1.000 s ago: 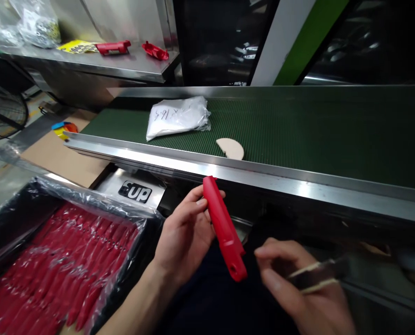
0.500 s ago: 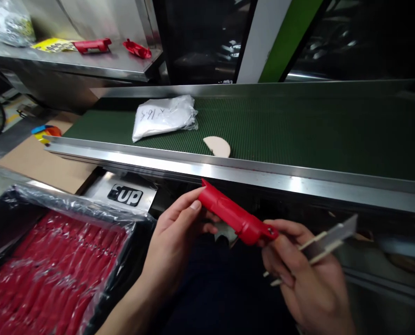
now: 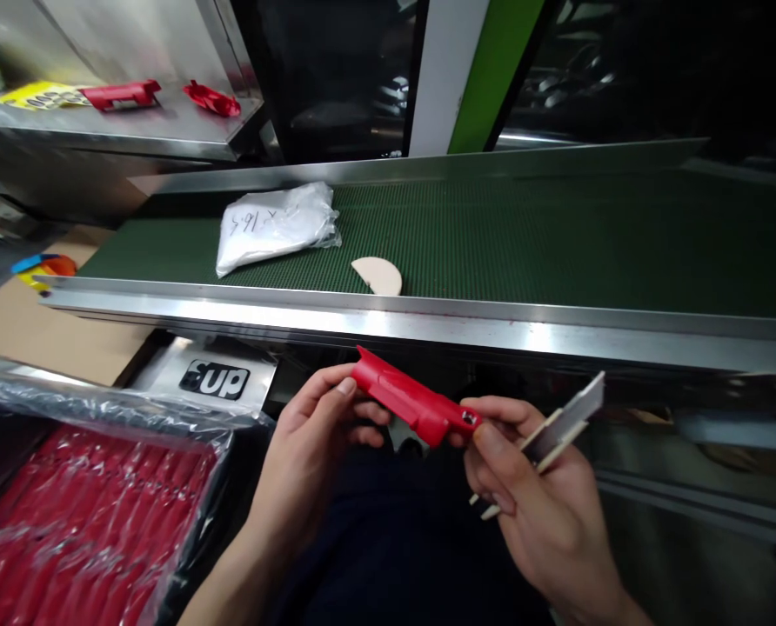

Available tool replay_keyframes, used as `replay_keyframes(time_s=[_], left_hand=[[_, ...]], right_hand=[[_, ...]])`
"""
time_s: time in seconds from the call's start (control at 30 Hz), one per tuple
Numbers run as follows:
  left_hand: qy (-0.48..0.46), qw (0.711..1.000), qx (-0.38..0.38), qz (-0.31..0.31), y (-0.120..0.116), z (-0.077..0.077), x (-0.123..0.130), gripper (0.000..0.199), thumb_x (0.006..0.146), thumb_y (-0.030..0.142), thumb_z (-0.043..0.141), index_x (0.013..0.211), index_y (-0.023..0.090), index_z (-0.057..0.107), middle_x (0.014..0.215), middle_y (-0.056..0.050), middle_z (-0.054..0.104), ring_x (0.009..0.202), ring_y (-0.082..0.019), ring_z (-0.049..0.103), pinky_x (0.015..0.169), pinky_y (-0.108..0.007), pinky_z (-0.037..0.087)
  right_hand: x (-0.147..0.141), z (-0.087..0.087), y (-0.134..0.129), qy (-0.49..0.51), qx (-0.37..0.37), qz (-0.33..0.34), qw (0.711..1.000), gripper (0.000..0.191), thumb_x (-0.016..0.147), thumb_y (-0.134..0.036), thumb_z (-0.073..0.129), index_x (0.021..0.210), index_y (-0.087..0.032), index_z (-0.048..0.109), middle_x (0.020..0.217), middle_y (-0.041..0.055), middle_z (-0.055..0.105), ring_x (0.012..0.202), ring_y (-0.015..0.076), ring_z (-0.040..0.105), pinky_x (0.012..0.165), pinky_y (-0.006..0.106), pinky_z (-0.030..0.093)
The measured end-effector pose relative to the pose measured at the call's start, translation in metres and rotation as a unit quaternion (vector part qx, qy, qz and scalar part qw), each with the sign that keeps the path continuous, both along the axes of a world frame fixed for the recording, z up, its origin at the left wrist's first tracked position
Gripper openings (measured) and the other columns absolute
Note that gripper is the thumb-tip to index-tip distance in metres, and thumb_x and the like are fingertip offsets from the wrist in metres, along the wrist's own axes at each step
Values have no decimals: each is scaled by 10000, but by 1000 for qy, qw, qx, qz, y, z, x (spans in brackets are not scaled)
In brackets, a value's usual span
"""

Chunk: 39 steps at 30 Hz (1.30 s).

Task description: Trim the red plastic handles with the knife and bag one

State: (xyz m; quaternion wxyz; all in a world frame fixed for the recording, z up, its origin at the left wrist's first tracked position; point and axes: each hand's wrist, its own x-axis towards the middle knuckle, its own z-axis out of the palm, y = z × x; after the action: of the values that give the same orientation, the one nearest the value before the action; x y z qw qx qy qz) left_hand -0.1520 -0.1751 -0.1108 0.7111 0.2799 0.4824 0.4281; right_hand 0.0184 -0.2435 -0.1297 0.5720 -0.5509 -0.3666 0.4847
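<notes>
A red plastic part (image 3: pixel 404 396), long and rounded with a small hole at its right end, is held between both hands in front of the conveyor. My left hand (image 3: pixel 310 439) pinches its upper left end with thumb and forefinger, the other fingers curled below. My right hand (image 3: pixel 531 478) grips the narrow end with the hole. Tucked in that same hand is a pale-edged blade tool (image 3: pixel 567 423), its flat tip pointing up and right and thin ends sticking out below the fingers.
A green conveyor belt (image 3: pixel 479 235) with metal rails carries a white plastic packet (image 3: pixel 274 226) and a beige half-disc (image 3: pixel 380 275). At lower left, a lined box holds wrapped red parts (image 3: pixel 94 522). Two red pieces lie on a steel table (image 3: pixel 172 126).
The view has shifted, so the surroundings sit further left. The red part has turned slightly about its length, still in both hands, and its hole faces the camera more.
</notes>
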Motion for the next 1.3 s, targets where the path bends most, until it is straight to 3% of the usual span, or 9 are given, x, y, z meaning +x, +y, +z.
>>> replay_keyframes(time_s=[0.07, 0.17, 0.27, 0.37, 0.43, 0.53, 0.63, 0.8, 1.3], left_hand=[[-3, 1000, -5, -3, 0, -2, 2, 265, 891, 305, 611, 1111, 158, 613, 927, -69, 660, 817, -170, 630, 652, -262, 550], [-32, 998, -48, -19, -1, -3, 7, 285, 884, 312, 629, 1131, 184, 566, 1037, -82, 655, 831, -174, 643, 676, -282, 555], [-78, 992, -92, -21, -7, -3, 10, 234, 870, 238, 642, 1072, 186, 537, 1063, -80, 655, 752, -143, 644, 624, -248, 534], [-152, 984, -87, -27, -14, -3, 12, 171, 908, 217, 575, 1067, 189, 519, 967, -55, 656, 685, -112, 617, 600, -223, 504], [-193, 978, -74, -39, -18, 0, 12, 134, 938, 234, 521, 1065, 190, 524, 979, -61, 648, 703, -113, 600, 571, -209, 485], [-200, 977, -58, -46, -21, 5, 11, 135, 947, 246, 494, 1040, 173, 561, 1055, -76, 621, 748, -119, 569, 523, -192, 469], [-172, 982, -48, -55, -24, 10, 10, 172, 943, 260, 491, 1035, 150, 586, 963, -75, 613, 699, -115, 535, 475, -176, 440], [-147, 985, -41, -79, -27, 13, 8, 223, 951, 311, 465, 1048, 150, 585, 721, -51, 582, 573, -97, 476, 460, -170, 397], [-129, 988, -36, -72, -31, 18, 8, 208, 929, 318, 477, 1015, 181, 608, 699, -45, 577, 538, -97, 460, 471, -178, 380]], right_hand=[[-1, 5, 1, -93, 43, 18, 995, 173, 921, -262, 610, 1080, -300, 666, 848, 9, 653, 610, 89, 555, 515, 191, 449], [3, 11, 1, -211, 112, 157, 958, 233, 889, -211, 642, 1094, -319, 665, 982, 10, 655, 780, 127, 624, 651, 212, 518], [12, 12, 4, -228, 95, 255, 935, 374, 914, -311, 614, 1282, -327, 553, 978, 9, 629, 674, 105, 605, 548, 188, 505], [23, 13, 15, -287, 59, 205, 934, 469, 959, -357, 542, 1411, -345, 421, 1043, 12, 629, 734, 106, 631, 586, 183, 528], [26, 16, 23, -348, 88, 180, 916, 423, 972, -297, 529, 1385, -366, 465, 1119, 3, 634, 882, 116, 645, 706, 188, 543], [28, 24, 33, -395, 173, 179, 884, 429, 965, -148, 512, 1357, -322, 509, 1141, -10, 638, 950, 89, 627, 799, 167, 518], [28, 33, 39, -446, 252, 197, 836, 444, 921, -13, 483, 1328, -182, 536, 1174, 45, 614, 1057, 117, 584, 913, 226, 487], [26, 46, 42, -522, 314, 191, 770, 446, 895, 17, 510, 1317, -122, 554, 1153, 101, 619, 1028, 187, 572, 847, 354, 497], [23, 45, 36, -551, 334, 163, 747, 428, 879, 9, 555, 1286, -120, 587, 1164, 125, 631, 1023, 242, 588, 792, 415, 497]])
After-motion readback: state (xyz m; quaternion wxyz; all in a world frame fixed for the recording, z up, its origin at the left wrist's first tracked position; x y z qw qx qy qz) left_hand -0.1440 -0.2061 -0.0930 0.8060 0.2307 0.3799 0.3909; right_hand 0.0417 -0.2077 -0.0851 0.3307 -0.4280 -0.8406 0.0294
